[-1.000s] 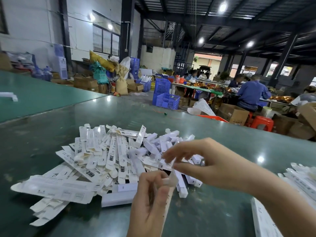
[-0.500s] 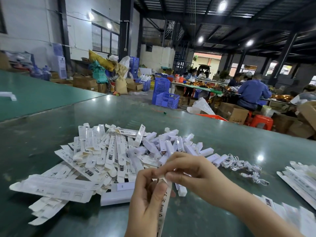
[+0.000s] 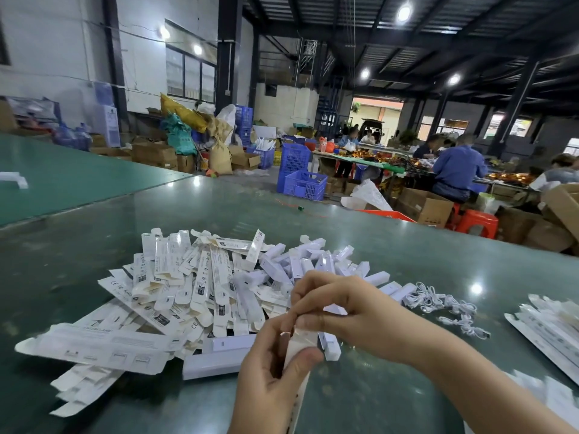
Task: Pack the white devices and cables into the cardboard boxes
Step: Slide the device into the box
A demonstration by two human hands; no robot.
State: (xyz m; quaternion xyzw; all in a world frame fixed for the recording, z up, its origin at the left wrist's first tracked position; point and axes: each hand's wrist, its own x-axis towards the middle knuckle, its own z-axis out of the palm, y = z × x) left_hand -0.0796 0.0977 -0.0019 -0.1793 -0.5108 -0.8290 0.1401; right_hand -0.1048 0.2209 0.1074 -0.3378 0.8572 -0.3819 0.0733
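Warehouse hall; green worktop (image 3: 391, 245) bearing heaped flat boxes (image 3: 175, 292), white devices (image 3: 300, 264), cables (image 3: 445, 308) toward its right edge. Left hand (image 3: 269, 374) grips narrow box (image 3: 297, 349) upright; right hand (image 3: 347, 311) pinches its top flap.

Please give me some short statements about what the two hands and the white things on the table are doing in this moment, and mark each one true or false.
1. The left hand grips a narrow white box held upright. True.
2. The right hand rests flat on the table, away from that box. False: its fingers pinch at the box's top end.
3. A bundle of white cables lies on the table right of the hands. True.
4. The pile of white devices and flat boxes sits inside a blue crate. False: it lies loose on the table.
5. Both hands wear gloves. False: they are bare.
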